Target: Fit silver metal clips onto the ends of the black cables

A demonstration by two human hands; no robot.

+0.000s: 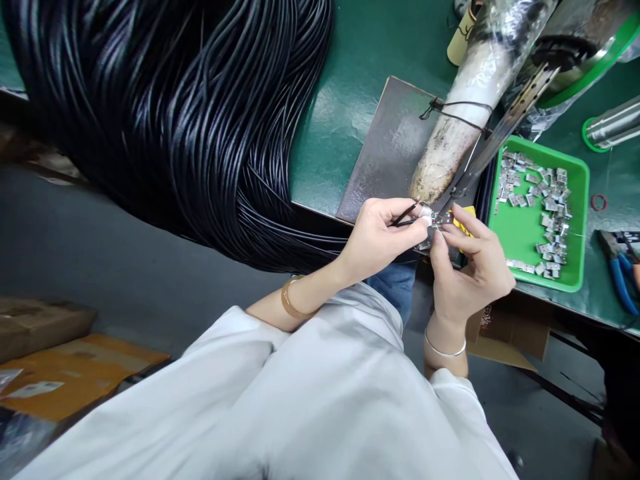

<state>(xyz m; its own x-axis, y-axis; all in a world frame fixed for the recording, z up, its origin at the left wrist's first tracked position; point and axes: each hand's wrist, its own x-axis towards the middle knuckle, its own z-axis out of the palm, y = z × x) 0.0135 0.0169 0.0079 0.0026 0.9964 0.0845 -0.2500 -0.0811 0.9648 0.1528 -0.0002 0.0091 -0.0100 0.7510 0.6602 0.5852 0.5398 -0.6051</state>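
Observation:
My left hand [380,230] is closed, pinching the end of a black cable [406,213] between thumb and fingers. Short thin wires show at the fingertips, where a small pale piece is partly covered. Close beside it, my right hand [465,260] has its fingers bent inward, thumb near the forefinger. A thin pale strand shows by that thumb, too fine to name. Just above both hands, the tip of a soldering iron [470,175] points down at the meeting fingertips. Small metal parts lie beneath the hands, mostly hidden.
A thick bundle of black cables [200,120] covers the left of the green table [345,87]. A wrapped white tube [450,140] slants over a dark plate [380,147]. On the right are a green tray [520,233] of metal USB connectors and blue-handled pliers [620,273].

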